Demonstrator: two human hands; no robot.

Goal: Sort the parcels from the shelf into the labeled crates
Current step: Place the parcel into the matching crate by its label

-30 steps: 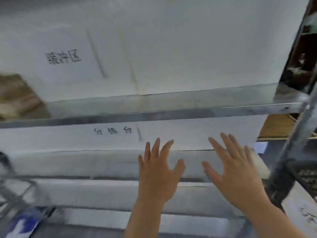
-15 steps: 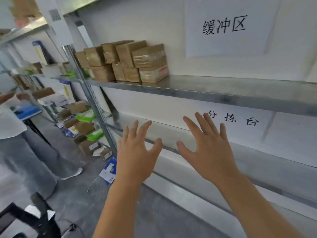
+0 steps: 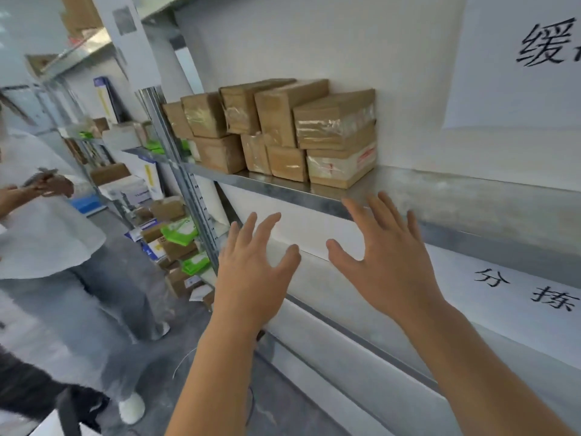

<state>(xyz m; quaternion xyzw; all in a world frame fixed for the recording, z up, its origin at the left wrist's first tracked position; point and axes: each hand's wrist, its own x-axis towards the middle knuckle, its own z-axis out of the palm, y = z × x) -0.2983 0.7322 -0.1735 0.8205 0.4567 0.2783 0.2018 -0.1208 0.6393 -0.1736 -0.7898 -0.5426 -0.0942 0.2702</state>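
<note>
Parcels (image 3: 276,130) are stacked two layers high on the metal shelf (image 3: 440,196), pushed back against the white wall at the shelf's left end, right next to the upright post (image 3: 185,171). They're all brown cardboard boxes wrapped in clear tape, and the bottom right one (image 3: 341,166) has a whitish label with some red print on it that can't be read.

Both hands are held up in front of the shelving with nothing grasped. The left hand (image 3: 251,275) is spread flat, fingers straight and fanned out, and is seen below the shelf edge. The right hand (image 3: 386,262) is spread the same way, with its fingertips (image 3: 352,204) seen against the front lip of the shelf, just below and a bit right of the parcels. Whether the lip is actually touched can't be told. No parcel is touched by either hand.

A paper sign (image 3: 515,58) with black characters is stuck on the wall above the shelf to the right, and another sign (image 3: 515,287) is fixed lower down.

Off to the left, another person (image 3: 47,221) in a white top is standing on the grey floor, with more racks behind loaded with boxes and green packages (image 3: 179,229).
</note>
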